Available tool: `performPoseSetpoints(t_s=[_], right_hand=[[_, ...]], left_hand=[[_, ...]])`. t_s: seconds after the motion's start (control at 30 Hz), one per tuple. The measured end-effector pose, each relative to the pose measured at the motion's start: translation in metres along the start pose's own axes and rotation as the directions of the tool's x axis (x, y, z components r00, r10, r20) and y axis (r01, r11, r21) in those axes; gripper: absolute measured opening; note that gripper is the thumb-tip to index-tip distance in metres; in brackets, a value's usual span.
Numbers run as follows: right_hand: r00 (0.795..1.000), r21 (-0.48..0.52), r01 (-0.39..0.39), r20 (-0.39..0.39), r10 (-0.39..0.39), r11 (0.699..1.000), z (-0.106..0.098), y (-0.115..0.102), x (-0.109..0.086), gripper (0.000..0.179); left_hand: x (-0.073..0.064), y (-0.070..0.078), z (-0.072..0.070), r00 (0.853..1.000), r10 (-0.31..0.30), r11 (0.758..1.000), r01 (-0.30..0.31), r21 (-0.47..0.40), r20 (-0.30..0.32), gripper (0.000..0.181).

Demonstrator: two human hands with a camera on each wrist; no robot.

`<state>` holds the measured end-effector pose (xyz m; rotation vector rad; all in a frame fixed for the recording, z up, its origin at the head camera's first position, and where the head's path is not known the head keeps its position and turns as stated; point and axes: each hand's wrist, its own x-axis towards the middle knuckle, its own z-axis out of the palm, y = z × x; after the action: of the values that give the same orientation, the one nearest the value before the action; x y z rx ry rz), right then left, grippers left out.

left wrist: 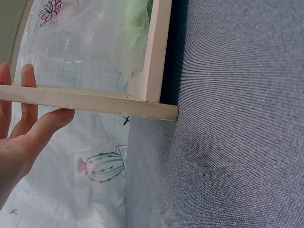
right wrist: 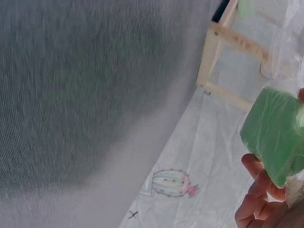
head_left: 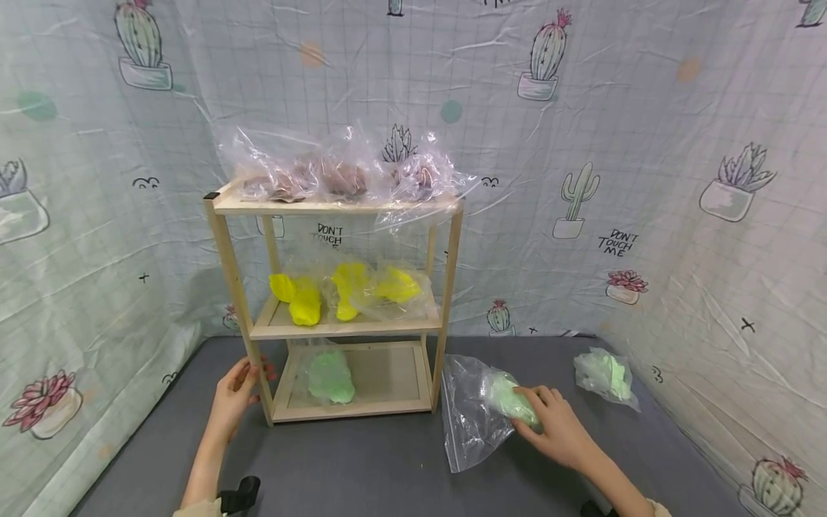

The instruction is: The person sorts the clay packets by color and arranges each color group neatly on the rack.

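My left hand (head_left: 234,395) grips the front left post of a small wooden shelf (head_left: 349,332); in the left wrist view, thumb and fingers of this hand (left wrist: 21,137) lie on both sides of the post (left wrist: 95,100). To the right of the shelf my right hand (head_left: 554,425) holds a clear zip bag (head_left: 468,424) with a light green bundle (head_left: 510,397) inside, above the table. The right wrist view shows the green bundle (right wrist: 273,128) pinched by the right hand (right wrist: 263,199). Another bagged green bundle (head_left: 331,377) lies on the bottom shelf, toward its left.
Bagged yellow bundles (head_left: 351,291) sit on the middle shelf. Bags with brownish-pink contents (head_left: 342,176) cover the top. One more bagged green bundle (head_left: 610,377) lies at the table's far right. The dark grey table (head_left: 362,467) meets a cactus-printed curtain (head_left: 517,251).
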<state>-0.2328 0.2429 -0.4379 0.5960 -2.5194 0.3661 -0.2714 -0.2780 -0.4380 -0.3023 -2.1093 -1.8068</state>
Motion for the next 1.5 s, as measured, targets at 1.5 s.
performPoseSetpoints(t_s=[1.5], right_hand=[[0.982, -0.002, 0.169, -0.082, -0.168, 0.986, 0.061, -0.116, 0.043, 0.063]], left_hand=[[0.0, 0.002, 0.002, 0.998, -0.054, 0.997, 0.055, 0.06, -0.019, 0.027]])
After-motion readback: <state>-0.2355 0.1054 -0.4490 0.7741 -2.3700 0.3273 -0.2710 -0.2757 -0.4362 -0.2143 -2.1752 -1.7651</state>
